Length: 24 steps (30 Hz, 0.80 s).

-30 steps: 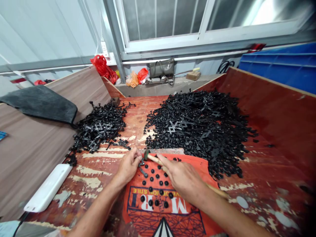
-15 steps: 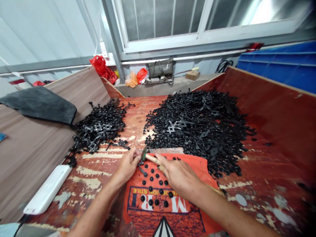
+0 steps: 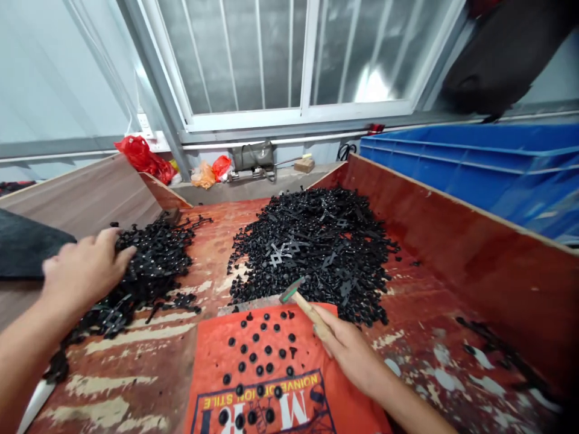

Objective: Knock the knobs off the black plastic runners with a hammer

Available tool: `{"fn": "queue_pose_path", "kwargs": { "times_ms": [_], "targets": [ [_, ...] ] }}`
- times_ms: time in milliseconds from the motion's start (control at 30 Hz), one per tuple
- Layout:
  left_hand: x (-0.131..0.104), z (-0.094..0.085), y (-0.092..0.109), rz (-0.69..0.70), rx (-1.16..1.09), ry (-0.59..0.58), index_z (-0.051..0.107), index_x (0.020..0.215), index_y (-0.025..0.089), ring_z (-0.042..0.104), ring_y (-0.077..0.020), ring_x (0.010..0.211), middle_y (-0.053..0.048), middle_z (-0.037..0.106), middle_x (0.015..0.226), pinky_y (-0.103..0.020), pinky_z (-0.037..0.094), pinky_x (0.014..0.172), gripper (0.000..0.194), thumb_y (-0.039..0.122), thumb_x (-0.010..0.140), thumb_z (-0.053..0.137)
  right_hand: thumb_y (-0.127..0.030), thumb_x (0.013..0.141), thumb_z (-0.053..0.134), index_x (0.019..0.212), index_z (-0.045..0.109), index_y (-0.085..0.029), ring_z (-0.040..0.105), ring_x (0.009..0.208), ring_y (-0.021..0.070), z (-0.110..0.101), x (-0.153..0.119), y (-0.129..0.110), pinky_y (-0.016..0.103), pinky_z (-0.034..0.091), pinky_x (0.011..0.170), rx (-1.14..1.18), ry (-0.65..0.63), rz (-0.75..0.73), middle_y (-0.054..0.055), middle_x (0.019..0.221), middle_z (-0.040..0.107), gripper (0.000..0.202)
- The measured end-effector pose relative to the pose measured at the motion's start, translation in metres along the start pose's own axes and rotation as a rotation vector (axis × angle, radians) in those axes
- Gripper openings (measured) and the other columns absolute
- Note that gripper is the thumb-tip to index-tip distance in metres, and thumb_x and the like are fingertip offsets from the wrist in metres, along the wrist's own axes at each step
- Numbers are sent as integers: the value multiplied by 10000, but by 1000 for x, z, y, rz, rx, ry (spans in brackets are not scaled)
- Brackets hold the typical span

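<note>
My right hand [image 3: 339, 337] grips the wooden handle of a small hammer [image 3: 310, 310], its green-edged head raised near the front of the large black pile. Below lies an orange printed sheet [image 3: 303, 355] with several round black caps [image 3: 268, 349] on it. On the left, my left hand [image 3: 85, 268] hovers at the near edge of a smaller pile of black parts [image 3: 156, 253], thumb apart from the fingers. Nothing shows in it, though the fingertips partly overlap the pile.
A larger pile of black parts [image 3: 316, 241] covers the back middle of the red worn table [image 3: 136, 361]. Wooden boards [image 3: 443, 241] wall both sides. A blue crate [image 3: 474, 169] stands beyond the right board. A dark cloth [image 3: 31, 244] hangs over the left one. Red bags [image 3: 142, 160] sit behind.
My left hand has left the orange sheet and moved left to the smaller pile. My right hand keeps the hammer, now lifted off the work spot. The view has turned right.
</note>
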State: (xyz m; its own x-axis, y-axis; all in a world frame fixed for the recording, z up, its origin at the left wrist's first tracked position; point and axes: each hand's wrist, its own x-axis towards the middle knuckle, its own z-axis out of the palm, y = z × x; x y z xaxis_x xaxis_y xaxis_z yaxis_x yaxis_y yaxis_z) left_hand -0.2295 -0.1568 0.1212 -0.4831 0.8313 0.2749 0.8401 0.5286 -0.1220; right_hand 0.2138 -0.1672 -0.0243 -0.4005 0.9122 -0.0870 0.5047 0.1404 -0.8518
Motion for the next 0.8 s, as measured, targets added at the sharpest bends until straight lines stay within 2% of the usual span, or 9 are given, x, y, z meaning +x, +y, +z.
{"fn": "queue_pose_path", "kwargs": {
  "times_ms": [100,200,267,367,433,500,567,700,800],
  "targets": [
    [9,-2,33,123,-104,113,578,1249,149,603,-310,1020,-169,649,1154,-440,487,868,484,452,878,504,-388,991,411,1416,531,-259,658,748,188,9,-1,13,271,471,651,56,8,67,8,865,728,459],
    [-13,22,113,398,-541,-71,679,1042,185,641,-211,905,-77,714,1012,-308,486,841,244,267,862,536,-399,988,424,1385,560,-258,651,762,183,14,1,16,258,458,642,75,33,56,7,864,718,444],
    [-30,42,174,582,-634,-195,699,977,220,638,-211,908,-59,721,979,-302,467,840,197,228,857,544,-413,985,424,1380,564,-272,664,828,199,13,1,14,271,479,699,68,36,28,16,940,729,442],
    [-44,66,244,564,-667,-205,684,1007,227,615,-270,983,-104,699,1009,-363,435,879,198,250,826,606,-420,990,403,1398,545,-298,678,920,224,8,0,8,300,504,789,38,25,-33,23,1063,735,449],
    [-43,77,270,533,-689,-222,674,974,217,607,-301,980,-122,689,987,-382,429,859,222,243,754,690,-409,994,390,1411,531,-315,688,933,231,4,-1,3,308,514,812,0,17,-55,24,1074,744,450],
    [-37,84,278,516,-733,-257,660,918,223,614,-279,918,-91,685,910,-352,429,817,240,191,693,735,-390,996,387,1417,522,-331,698,925,229,1,-2,-1,308,519,824,-31,10,-70,26,1066,754,446],
    [-29,90,273,502,-799,-295,644,872,236,609,-232,826,-35,658,793,-307,420,766,225,141,681,720,-367,996,391,1424,511,-348,703,925,222,-1,-3,-4,307,520,839,-35,3,-87,23,1089,754,445],
    [-21,93,241,429,-976,-358,605,855,233,530,-166,648,41,510,601,-257,378,655,155,130,738,596,-359,985,409,1426,511,-341,699,968,228,0,-1,0,329,522,870,9,5,-104,28,1151,740,453],
    [-30,86,215,342,-1140,-447,563,900,212,507,-139,591,51,480,613,-234,370,588,136,199,770,521,-386,980,412,1412,535,-317,683,1029,250,2,2,6,351,521,883,48,-1,-100,43,1203,720,454]
  ]
}}
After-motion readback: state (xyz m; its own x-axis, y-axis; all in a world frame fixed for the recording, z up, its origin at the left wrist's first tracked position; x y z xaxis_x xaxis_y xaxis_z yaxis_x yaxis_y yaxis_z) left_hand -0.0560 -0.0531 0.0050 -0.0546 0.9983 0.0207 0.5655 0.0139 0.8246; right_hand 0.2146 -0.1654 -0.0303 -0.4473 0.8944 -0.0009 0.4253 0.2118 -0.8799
